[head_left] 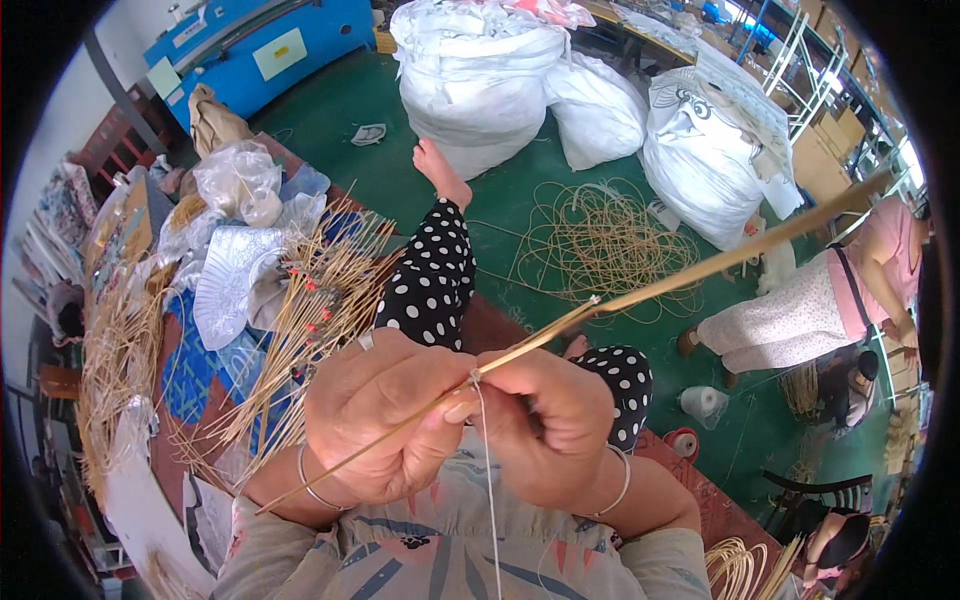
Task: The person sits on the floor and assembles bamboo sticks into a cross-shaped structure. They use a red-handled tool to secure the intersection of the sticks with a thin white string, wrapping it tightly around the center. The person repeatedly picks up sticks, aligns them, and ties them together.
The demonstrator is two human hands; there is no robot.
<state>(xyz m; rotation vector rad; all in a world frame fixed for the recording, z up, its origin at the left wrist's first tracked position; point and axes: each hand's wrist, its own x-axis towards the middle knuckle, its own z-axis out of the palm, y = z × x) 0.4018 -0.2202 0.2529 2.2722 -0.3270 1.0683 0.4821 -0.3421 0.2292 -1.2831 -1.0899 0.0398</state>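
Observation:
Close in front of me, both hands pinch a long thin bundle of pale cane strips [690, 270]. It slants from the lower left up to the far right. My left hand [375, 410] has its fingers closed round the thinner end. My right hand [553, 425] is closed on the bundle just beside it. Between the fingertips, a white thread [488, 490] is wound on the cane and hangs straight down over my lap. A second small tie shows farther up the bundle. Whether the right fingers also grip the thread is unclear.
A heap of loose cane strips [315, 330] lies at my left beside clear plastic bags [240, 180]. Coiled cane [600, 250] spreads over the green floor ahead, before large white sacks [480, 85]. Thread spools [703, 403] stand at right. Other people [800, 300] are at the right.

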